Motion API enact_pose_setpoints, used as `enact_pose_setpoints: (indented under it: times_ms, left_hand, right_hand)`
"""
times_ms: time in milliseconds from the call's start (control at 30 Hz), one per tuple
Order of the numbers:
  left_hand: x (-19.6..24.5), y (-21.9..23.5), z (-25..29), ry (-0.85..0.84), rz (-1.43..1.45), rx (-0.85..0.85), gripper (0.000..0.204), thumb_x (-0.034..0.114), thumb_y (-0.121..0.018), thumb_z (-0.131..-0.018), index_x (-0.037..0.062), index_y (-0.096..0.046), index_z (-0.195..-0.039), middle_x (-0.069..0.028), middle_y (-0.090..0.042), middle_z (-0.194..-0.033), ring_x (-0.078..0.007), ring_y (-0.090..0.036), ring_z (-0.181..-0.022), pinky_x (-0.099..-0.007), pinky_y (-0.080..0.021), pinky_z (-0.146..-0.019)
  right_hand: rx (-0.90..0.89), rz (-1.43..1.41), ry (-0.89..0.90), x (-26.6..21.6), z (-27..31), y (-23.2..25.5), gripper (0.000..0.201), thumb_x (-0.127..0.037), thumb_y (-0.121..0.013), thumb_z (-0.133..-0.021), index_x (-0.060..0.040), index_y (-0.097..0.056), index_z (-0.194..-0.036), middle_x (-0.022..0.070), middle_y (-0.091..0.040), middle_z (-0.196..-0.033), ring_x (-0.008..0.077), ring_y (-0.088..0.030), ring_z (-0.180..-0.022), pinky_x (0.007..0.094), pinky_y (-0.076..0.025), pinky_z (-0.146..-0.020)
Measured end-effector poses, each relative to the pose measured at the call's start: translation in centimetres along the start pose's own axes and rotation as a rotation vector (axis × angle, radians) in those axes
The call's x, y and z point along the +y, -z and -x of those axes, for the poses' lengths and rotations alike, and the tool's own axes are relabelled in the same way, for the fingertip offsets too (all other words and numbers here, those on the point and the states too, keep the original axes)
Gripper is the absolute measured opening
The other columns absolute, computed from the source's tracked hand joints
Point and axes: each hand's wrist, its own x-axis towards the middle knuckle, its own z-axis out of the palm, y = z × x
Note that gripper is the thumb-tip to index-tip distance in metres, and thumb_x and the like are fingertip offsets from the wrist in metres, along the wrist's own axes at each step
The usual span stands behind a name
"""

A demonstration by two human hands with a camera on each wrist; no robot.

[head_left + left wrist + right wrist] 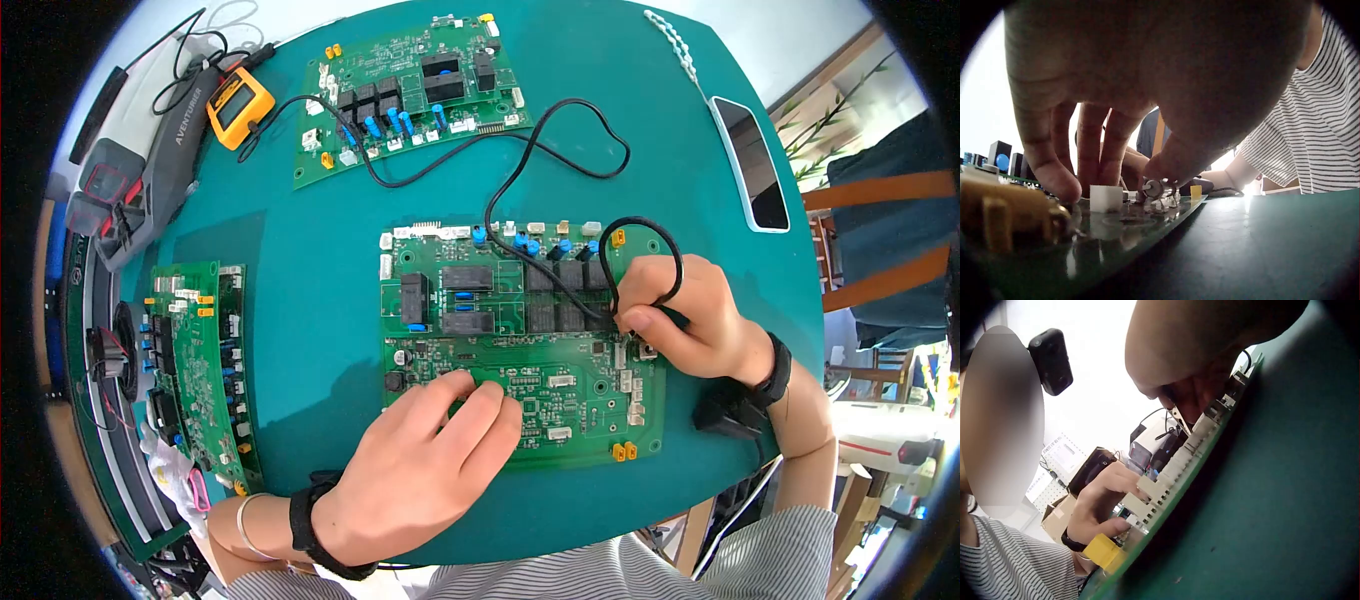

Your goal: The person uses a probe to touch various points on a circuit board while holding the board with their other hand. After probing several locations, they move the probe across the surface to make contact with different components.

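A green circuit board (575,405) with black blocks, blue parts and white connectors lies flat before the person. My left hand (425,470) rests its bent fingertips on the board's near left part; in the left wrist view the thumb is close to a small white connector (1105,199). At the board's right edge, my right hand (690,315) pinches the metal-tipped end of a black cable (488,210), which loops over the fingers. In the right wrist view the metal tip (1180,420) points down at the row of white connectors (1175,465); the fingers hide much of it.
The cable runs to a yellow handheld meter (240,108) at the back left. Another circuit board (440,115) lies behind, and upright boards (205,370) stand at left. A phone (752,165) lies at far right; a black object (730,412) sits below the right wrist.
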Motion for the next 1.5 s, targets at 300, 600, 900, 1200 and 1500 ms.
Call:
enact_pose_setpoints:
  times_ms: [300, 600, 900, 1200, 1500]
  left_hand:
    - [0.0, -0.1, -0.1, -0.003, -0.001, 0.014, 0.043, 0.003, -0.078, -0.071, -0.0021, -0.066, -0.112, -0.0139, -0.062, -0.113, -0.0348, -0.061, -0.101, -0.0409, -0.056, -0.086]
    - [0.0, -0.1, -0.1, 0.002, 0.013, 0.004, 0.042, 0.003, -0.077, -0.072, -0.0024, -0.066, -0.112, -0.0140, -0.062, -0.113, -0.0346, -0.061, -0.101, -0.0406, -0.056, -0.086]
    - [0.0, -0.1, -0.1, 0.004, 0.007, 0.010, 0.042, 0.003, -0.077, -0.072, -0.0024, -0.066, -0.112, -0.0138, -0.062, -0.114, -0.0344, -0.061, -0.102, -0.0407, -0.056, -0.086]
    - [0.0, -0.1, -0.1, 0.004, 0.005, 0.011, 0.042, 0.003, -0.078, -0.072, -0.0024, -0.066, -0.112, -0.0138, -0.063, -0.114, -0.0344, -0.061, -0.102, -0.0408, -0.056, -0.086]
    - [0.0, -0.2, 0.0, -0.003, -0.004, 0.023, 0.042, 0.003, -0.078, -0.072, -0.0023, -0.065, -0.111, -0.0141, -0.063, -0.113, -0.0349, -0.061, -0.102, -0.0408, -0.056, -0.087]
  right_hand:
    - [0.014, -0.076, 0.075, 0.5, 0.3, 0.1, 0.009, -0.006, -0.069, -0.092, -0.0021, -0.063, -0.088, 0.0099, -0.063, -0.078, 0.0304, -0.062, -0.067, 0.0396, -0.047, -0.058]
    - [0.030, 0.178, 0.352, 0.6, 0.0, 0.2, 0.017, -0.008, -0.079, -0.081, -0.0042, -0.062, -0.083, 0.0076, -0.056, -0.071, 0.0270, -0.054, -0.057, 0.0396, -0.041, -0.049]
    - [0.031, 0.126, 0.336, 0.8, -0.1, 0.1, 0.018, -0.010, -0.078, -0.083, -0.0032, -0.062, -0.083, 0.0077, -0.055, -0.070, 0.0283, -0.054, -0.057, 0.0398, -0.040, -0.049]
    - [0.005, 0.138, 0.323, 0.4, -0.1, 0.4, 0.018, -0.007, -0.079, -0.081, -0.0019, -0.062, -0.081, 0.0088, -0.057, -0.071, 0.0291, -0.058, -0.059, 0.0391, -0.044, -0.050]
    - [0.001, 0.167, 0.333, 0.3, -0.3, 0.3, 0.019, -0.008, -0.080, -0.080, -0.0023, -0.062, -0.077, 0.0084, -0.058, -0.070, 0.0286, -0.058, -0.059, 0.0384, -0.044, -0.050]
